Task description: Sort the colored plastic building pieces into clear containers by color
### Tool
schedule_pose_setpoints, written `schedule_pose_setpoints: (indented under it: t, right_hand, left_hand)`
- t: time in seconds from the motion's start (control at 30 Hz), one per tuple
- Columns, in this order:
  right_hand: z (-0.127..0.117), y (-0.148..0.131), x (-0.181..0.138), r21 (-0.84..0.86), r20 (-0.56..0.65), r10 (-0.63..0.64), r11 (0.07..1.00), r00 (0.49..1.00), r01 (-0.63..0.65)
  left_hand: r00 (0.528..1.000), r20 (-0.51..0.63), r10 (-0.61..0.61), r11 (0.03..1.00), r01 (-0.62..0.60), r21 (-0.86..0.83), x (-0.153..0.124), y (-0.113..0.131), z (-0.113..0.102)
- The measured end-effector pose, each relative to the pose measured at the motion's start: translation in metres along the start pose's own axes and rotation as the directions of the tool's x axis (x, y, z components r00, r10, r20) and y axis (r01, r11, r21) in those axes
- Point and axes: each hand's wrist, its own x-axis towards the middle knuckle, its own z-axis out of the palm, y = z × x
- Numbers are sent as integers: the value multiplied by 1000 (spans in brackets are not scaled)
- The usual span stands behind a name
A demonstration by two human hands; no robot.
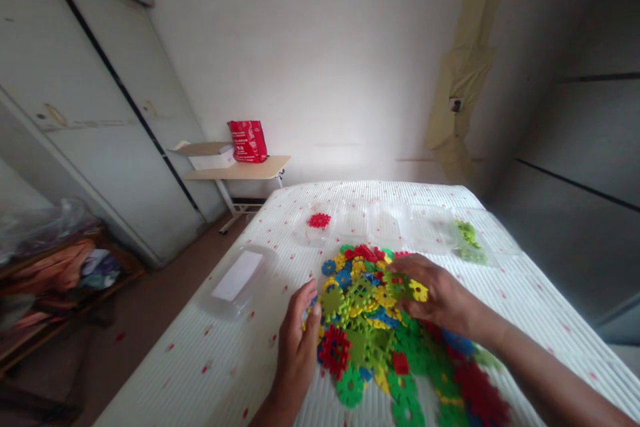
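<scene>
A heap of plastic gear-shaped building pieces (373, 300) in red, yellow, blue and green is spread over the near part of the table. At its left edge is my left hand (297, 343), upright on its side with thumb and fingers apart. My right hand (443, 293) reaches over the heap's right side, fingers and thumb spread around a green piece (397, 285) and a yellow piece (419, 290). Whether it grips either one cannot be made out. A red square-toothed piece (335, 351) lies near my left thumb.
Behind the heap, clear plastic trays hold a red piece (319, 220) and light green pieces (469, 235). A clear plastic box with a white label (237, 275) sits left on the patterned tabletop (185, 353). Further back, a small desk (260, 168) bears a red bag (249, 141).
</scene>
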Motion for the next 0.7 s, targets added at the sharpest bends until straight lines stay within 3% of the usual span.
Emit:
schedule_pose_setpoints:
  t: [0.13,0.33,0.5,0.7]
  right_hand:
    - [10,-19,43,-1,157,-118,993,980,120]
    - [31,-18,75,-40,417,-226,963,880,266]
    - [35,-12,76,-53,507,-206,962,837,269]
    - [30,-12,80,-76,533,-176,964,827,254]
  left_hand:
    - [999,-32,22,1000,-22,10,6,-9,-1]
    - [999,-35,20,1000,-20,-8,7,-8,-3]
    - [1000,-24,10,1000,-11,-15,6,-8,-4]
    - [999,-28,14,1000,-14,-1,6,-7,-4]
